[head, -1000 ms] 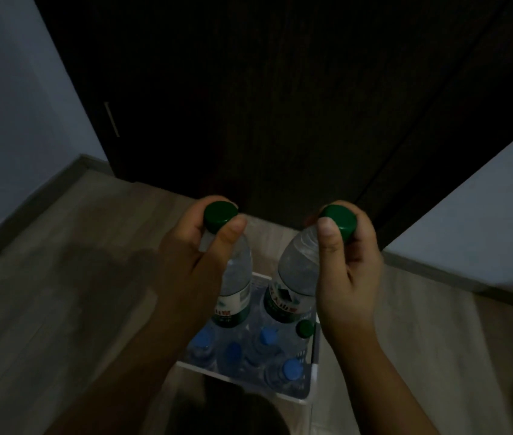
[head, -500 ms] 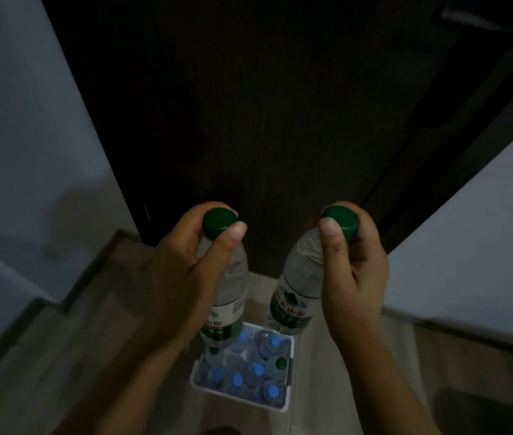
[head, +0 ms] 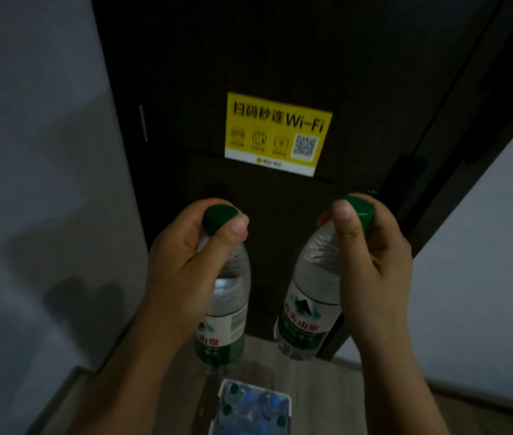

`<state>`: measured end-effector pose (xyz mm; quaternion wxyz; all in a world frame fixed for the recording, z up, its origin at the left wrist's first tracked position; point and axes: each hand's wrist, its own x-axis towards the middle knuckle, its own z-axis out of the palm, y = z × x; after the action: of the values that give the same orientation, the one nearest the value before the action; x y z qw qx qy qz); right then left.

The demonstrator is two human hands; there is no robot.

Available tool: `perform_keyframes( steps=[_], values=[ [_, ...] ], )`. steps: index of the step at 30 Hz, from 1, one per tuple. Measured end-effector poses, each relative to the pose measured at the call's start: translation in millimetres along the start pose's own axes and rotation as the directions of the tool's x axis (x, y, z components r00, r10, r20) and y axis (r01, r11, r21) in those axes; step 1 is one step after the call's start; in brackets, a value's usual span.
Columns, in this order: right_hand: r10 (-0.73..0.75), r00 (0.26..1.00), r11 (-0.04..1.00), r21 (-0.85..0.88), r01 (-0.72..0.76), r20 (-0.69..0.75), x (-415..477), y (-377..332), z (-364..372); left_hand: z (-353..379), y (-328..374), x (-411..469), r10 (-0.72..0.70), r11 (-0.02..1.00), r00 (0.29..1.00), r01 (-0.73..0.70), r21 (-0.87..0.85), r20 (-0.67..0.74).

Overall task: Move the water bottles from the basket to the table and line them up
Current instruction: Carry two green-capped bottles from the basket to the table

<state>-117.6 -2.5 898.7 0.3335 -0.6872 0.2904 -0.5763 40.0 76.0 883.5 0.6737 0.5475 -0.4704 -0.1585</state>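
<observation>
Water bottles (head: 311, 296) are held up at mid-frame, one in each hand, above the basket and clear of it. Behind them a dark wooden door (head: 248, 58) fills the upper centre, with a grey wall (head: 29, 152) down the left side of the frame and a paler wall (head: 484, 262) at the right. Wood-look floor (head: 327, 387) shows along the bottom. A yellow Wi-Fi sticker (head: 277, 133) with a QR code sits on the door, above the hands.

The left hand (head: 186, 271) wraps the neck of the left bottle (head: 228, 309), thumb pressed against its green cap (head: 219, 216). The right hand (head: 374, 268) grips the right bottle's neck the same way, thumb beside its green cap (head: 360, 210). Both bottles are clear with green labels, and the right one tilts its base inward.

At bottom centre the white basket (head: 289, 403) stands on the floor, holding more bottles (head: 248, 409) with blue and green caps.
</observation>
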Motion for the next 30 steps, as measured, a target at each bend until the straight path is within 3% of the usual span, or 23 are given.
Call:
perform_keyframes(
  steps=[8, 18, 25, 30],
  values=[
    [-0.038, 0.999, 0.998, 0.046, 0.039, -0.030, 7.6, -78.1, -3.6, -25.2, 74.6, 7.1, 0.030, 0.998, 1.000, -0.031, -0.056, -0.006],
    [-0.054, 0.998, 0.993, 0.103, 0.049, 0.043, 14.5, -90.1, -12.0, -20.4, 103.3, 0.0, 0.059, 0.998, 0.996, -0.061, -0.017, -0.071],
    [-0.120, 0.974, 0.973, 0.218, 0.077, 0.194, 47.7, -72.2, -13.6, -0.1, 107.7, -1.0, 0.066, 0.994, 0.962, -0.040, 0.101, -0.266],
    [-0.170, 0.927, 0.926, 0.377, 0.034, 0.333, 67.2, -59.2, -0.8, 10.9, 114.7, -8.2, 0.098, 0.974, 0.887, 0.008, 0.226, -0.452]
  ],
)
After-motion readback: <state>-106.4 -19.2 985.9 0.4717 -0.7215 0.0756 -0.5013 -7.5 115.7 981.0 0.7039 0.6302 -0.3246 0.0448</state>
